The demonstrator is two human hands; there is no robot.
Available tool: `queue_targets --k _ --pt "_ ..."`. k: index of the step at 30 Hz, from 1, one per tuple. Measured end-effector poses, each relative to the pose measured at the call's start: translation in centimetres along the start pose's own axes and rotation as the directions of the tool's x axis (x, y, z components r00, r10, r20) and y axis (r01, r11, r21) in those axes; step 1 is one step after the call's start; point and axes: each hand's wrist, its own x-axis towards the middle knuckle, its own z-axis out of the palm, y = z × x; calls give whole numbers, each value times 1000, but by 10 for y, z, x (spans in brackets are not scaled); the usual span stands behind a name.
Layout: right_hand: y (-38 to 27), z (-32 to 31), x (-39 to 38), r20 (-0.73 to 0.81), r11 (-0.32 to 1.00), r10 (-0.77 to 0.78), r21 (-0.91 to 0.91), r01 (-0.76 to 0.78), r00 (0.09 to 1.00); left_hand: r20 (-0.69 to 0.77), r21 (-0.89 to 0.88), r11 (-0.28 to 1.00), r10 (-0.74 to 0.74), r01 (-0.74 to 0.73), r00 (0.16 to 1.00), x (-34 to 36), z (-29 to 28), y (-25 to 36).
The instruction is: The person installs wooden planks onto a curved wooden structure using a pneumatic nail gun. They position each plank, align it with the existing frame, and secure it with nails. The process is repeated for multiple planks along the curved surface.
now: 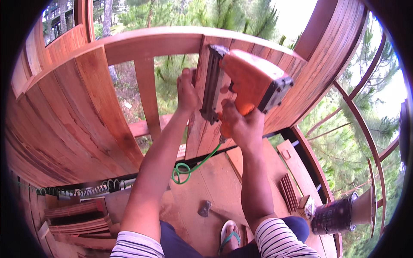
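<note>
A: We've got the right hand (241, 127) wrapped tight round the handle of the orange nail gun (254, 81), its grip pressed fully closed on it, nose up against the upright wooden board (202, 129).

B: And our left hand (187, 92) sits just left of that grip, fingers pinching the board's edge. We'd judge it's steadying the board flush while the gun bears on it.

A: Looks that way. The gun's long black magazine (211, 84) runs down the board face, right between our two hands.

B: Below the right grip, a green air hose (189, 167) drops from the handle and loops on the plank floor (215, 189). Slack, so it isn't dragging on the tool.

A: Let's count. One nail gun, one hose, two hands, both busy.

B: One hatchet-like tool (204, 209) lying on the floor well beneath the grip. One dark tin can (337, 213) far off to the lower right.

A: One sandalled foot (230, 234) showing between our arms. A stack of thin slats (77, 219) at lower left; we can't count those cleanly.

B: Above the grip, one curved top rail (150, 43), with open gaps left of the left hand showing pine trees (172, 77) beyond.
</note>
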Motion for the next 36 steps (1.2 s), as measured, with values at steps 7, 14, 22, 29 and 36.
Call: queue_targets --k 7,14,22,29,36 --pt "2 -14 -57 -113 945 307 157 -288 945 68 425 880 201 -211 977 -4 11 15" --pt "79 -4 -178 -95 830 527 272 -487 844 310 533 841 -98 -88 946 -22 13 42" --pt "136 11 -214 -29 899 425 127 -419 905 347 559 825 -141 -84 927 -15 23 39" --pt "129 20 -189 12 816 526 274 -508 851 337 540 834 -92 -113 937 -22 17 47" --pt "133 14 -187 29 843 495 226 -488 868 376 539 829 -81 -147 923 -23 15 40"
